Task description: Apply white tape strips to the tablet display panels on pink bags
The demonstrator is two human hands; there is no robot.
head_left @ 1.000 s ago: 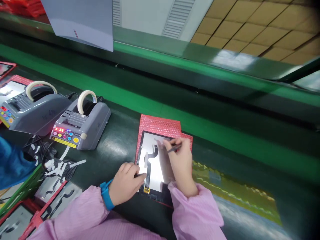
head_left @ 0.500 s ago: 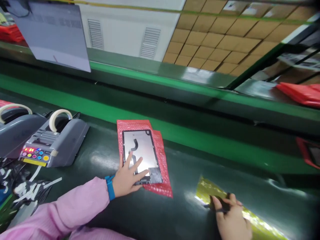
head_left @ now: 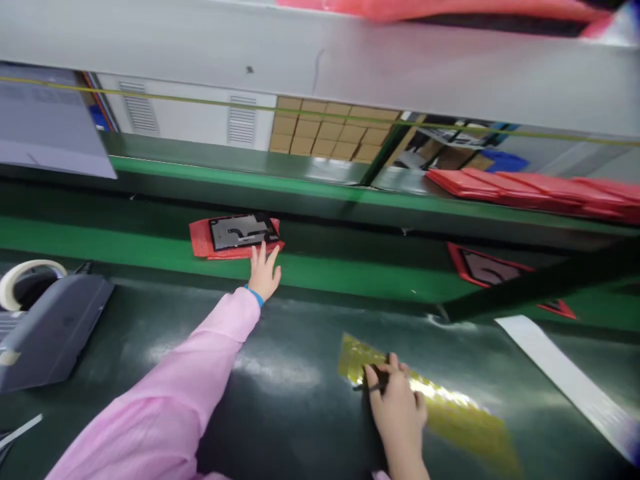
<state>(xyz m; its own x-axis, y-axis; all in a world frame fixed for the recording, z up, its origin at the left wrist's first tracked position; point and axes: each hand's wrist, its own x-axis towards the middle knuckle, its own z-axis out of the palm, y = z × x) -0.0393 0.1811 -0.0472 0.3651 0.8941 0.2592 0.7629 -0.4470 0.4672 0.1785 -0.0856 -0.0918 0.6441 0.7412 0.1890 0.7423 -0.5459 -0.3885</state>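
My left hand (head_left: pixel 265 272) is stretched forward, fingers spread, its tips at the near edge of a flat silver-and-black display panel (head_left: pixel 227 233). Whether they still touch it I cannot tell. Under the panel is a red bubble-wrap bag (head_left: pixel 201 239), lying on the green strip behind the bench; a black ribbon cable (head_left: pixel 243 235) runs over the panel's face. My right hand (head_left: pixel 397 407) is closed around a thin dark tool (head_left: pixel 361 387) whose kind I cannot make out. It rests over a sheet of yellow see-through film (head_left: pixel 465 420) lying on the dark bench top.
A grey tape dispenser (head_left: pixel 70 327) with a tape roll stands at left. Another panel in a red bag (head_left: pixel 493 269) lies on the green strip at right, partly behind a dark post (head_left: pixel 545 283). A white strip (head_left: pixel 560 373) lies on the right; red bags (head_left: pixel 530 190) fill the shelf.
My left hand has pushed the panel and red bag away from me, off the bench top onto the green strip, and they have turned sideways. My right hand stays at the yellow film; the view has shifted right.
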